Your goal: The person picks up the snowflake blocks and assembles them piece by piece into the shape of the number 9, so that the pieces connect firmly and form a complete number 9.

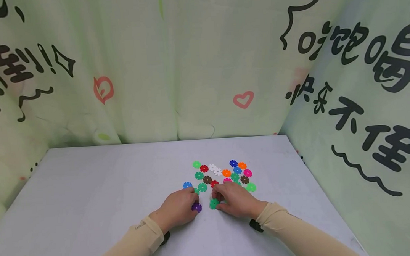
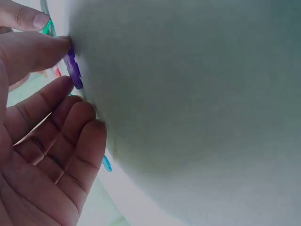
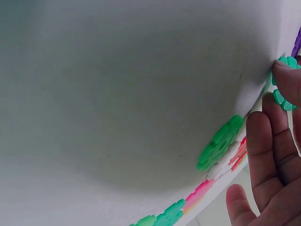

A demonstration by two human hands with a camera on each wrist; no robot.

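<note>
12 o'clock = away from the person, head view.

White bench [image 1: 90, 186] under everything. Left hand [image 1: 177, 210] sits left of centre, thumb and index clamped on the purple disc [image 1: 196, 207] at its 3 o'clock; can't tell if the disc touches the bench. Blue disc [image 1: 187, 185] lies at that hand's 1 o'clock, just beyond the fingers.

Main cluster of discs (notched rims, like little flowers) runs 11 to 2 o'clock from the gap between the hands. Inside it: brown disc [image 1: 207, 180], then two white discs [image 1: 215, 170] side by side.

Held green disc [image 1: 214, 203] is at the purple one's 3 o'clock, near but apart. Right hand [image 1: 237, 198] has thumb and fingers clamped on it; thumb covers part in right wrist view. Red disc [image 1: 214, 183] at its 12, partly behind the fingers.

Lime disc [image 1: 250, 187]: right hand's 2 o'clock, flat.
</note>
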